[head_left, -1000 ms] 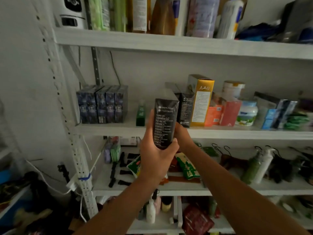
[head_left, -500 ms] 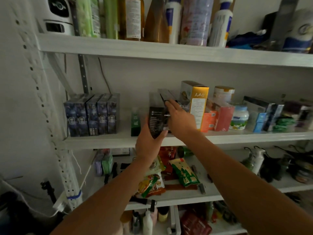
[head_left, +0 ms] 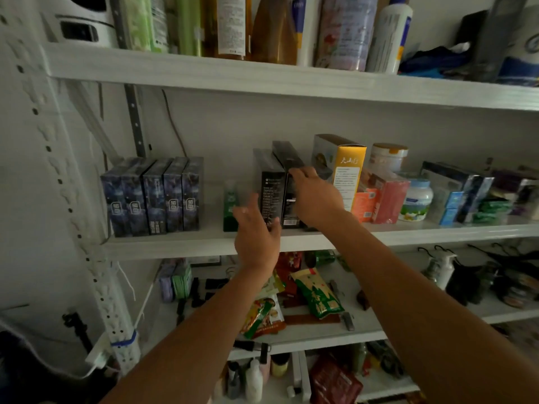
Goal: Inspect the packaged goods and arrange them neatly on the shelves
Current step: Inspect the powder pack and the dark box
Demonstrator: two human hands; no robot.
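1. Centre of frame: both hands work at the middle shelf (head_left: 180, 243), where two black boxes stand. By the look of it this is the arranging step, with the boxes already shelved and being squared up.
2. The left hand (head_left: 256, 231) is wide open and holds nothing. Its fingers are spread and blurred, and the palm faces the lower front of the left black box (head_left: 271, 193). Whether it touches the box cannot be told.
3. The right hand (head_left: 316, 199) has its fingers bent onto the upper front edge of the right black box (head_left: 289, 209). Whether they pinch the box or only press it cannot be told.
4. The two boxes stand upright, side by side and apparently touching. A green bottle (head_left: 230, 205) is on their left and a yellow box (head_left: 347, 176) on their right.
5. The next move probably calls for a gentle push to bring both fronts level. After that the hands can let go, taking care not to knock the bottle just beside.
6. Left of frame, well apart on the same shelf, stands a tidy row of blue boxes (head_left: 151, 196).
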